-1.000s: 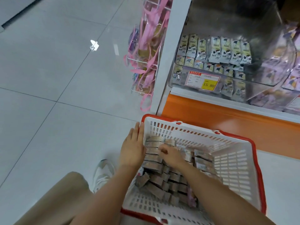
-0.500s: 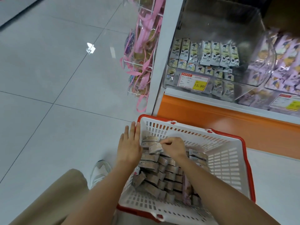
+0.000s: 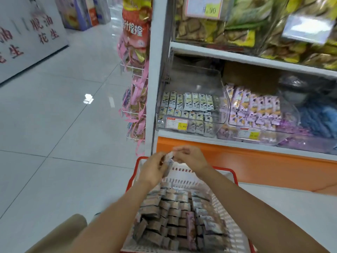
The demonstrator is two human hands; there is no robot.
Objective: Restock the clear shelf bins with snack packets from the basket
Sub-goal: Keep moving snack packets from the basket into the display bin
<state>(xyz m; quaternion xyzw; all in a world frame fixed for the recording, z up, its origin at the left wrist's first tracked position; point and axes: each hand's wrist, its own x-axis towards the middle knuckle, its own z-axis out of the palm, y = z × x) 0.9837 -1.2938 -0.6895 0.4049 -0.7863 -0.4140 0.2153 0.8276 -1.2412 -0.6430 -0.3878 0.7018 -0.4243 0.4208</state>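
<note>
Mid-transfer: left hand [image 3: 154, 169] and right hand [image 3: 190, 158] grip snack packets [image 3: 168, 159]; basket [image 3: 225, 169] below, next probably forward-up into the clear bin [image 3: 197, 77].

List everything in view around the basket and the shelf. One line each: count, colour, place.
basket: one, white with a red rim, on the floor before the shelf
basket packets: many, brown-grey, stacked in the basket
held packets: a few, too blurred to count, above the basket's far rim
left bin: one, clear, lower shelf
cream packets: many, cream with dark print, in the left bin
right bin: one, clear, beside the left bin
purple packets: many, purple, in the right bin
upper packets: many, yellow-green, upper shelf
ribbon rack: one, pink, at the shelf's end
left hand: one, grips the held packets
right hand: one, pinches their top
</note>
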